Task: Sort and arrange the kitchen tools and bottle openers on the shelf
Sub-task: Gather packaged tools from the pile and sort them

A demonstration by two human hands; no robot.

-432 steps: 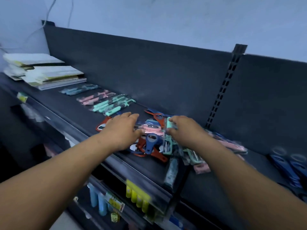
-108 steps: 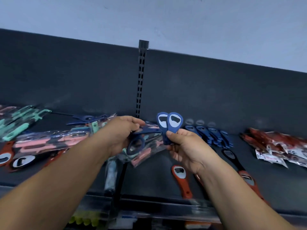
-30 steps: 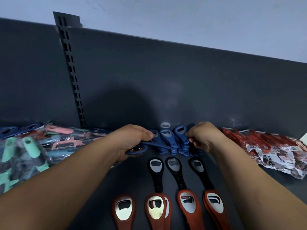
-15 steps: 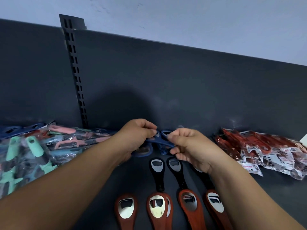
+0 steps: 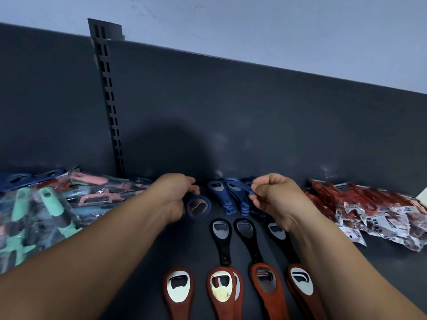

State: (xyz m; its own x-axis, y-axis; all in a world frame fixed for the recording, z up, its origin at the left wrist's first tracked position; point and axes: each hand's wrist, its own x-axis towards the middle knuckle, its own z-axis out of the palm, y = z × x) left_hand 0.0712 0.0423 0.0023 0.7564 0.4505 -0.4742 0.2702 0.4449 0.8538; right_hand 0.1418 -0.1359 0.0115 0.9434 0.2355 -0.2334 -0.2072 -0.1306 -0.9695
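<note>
A dark back panel [image 5: 254,116] with a slotted upright [image 5: 108,95] rises behind the shelf [image 5: 381,269]. Bagged kitchen tools [image 5: 46,211] heap at its left end. Red packets [image 5: 374,209] lie at the right end, their white labels too blurred to read. Red-handled openers [image 5: 221,289] line the front edge, with black openers [image 5: 220,229] behind them and blue openers [image 5: 219,192] at the back edge. The hands are apart: the left hand [image 5: 171,195] grips a round-headed blue opener [image 5: 198,206], and the right hand [image 5: 277,197] pinches another blue opener [image 5: 240,188] over that row.

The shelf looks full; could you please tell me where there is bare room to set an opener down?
Bare shelf lies in front of the red packets, and a small patch left of the black-and-red openers. The packaged pile is crowded.
</note>
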